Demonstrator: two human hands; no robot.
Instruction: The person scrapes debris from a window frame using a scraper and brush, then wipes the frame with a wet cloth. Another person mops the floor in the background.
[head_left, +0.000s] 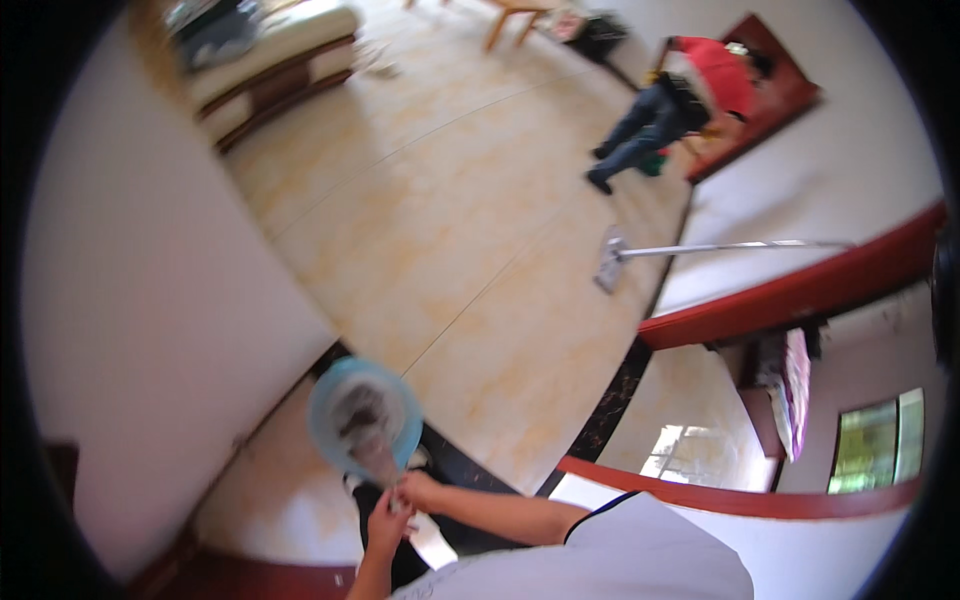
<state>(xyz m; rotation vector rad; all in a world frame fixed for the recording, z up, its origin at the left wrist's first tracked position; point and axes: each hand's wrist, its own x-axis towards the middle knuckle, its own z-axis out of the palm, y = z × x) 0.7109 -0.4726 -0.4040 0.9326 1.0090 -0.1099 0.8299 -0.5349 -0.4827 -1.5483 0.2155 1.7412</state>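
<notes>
Both hands are together in front of my body at the near rim of a light blue round bucket. My right hand and my left hand close around the upper end of a pale, limp piece of cloth or plastic. Its lower part hangs into the bucket, though blur hides exactly what it is. Dark and greyish contents show inside the bucket. Below my hands are my dark-clothed legs.
A flat mop leans against the right wall. Farther off, a person in red bends by a red door. A doorway with a red frame opens at right. A sofa stands upper left; a white wall runs along the left.
</notes>
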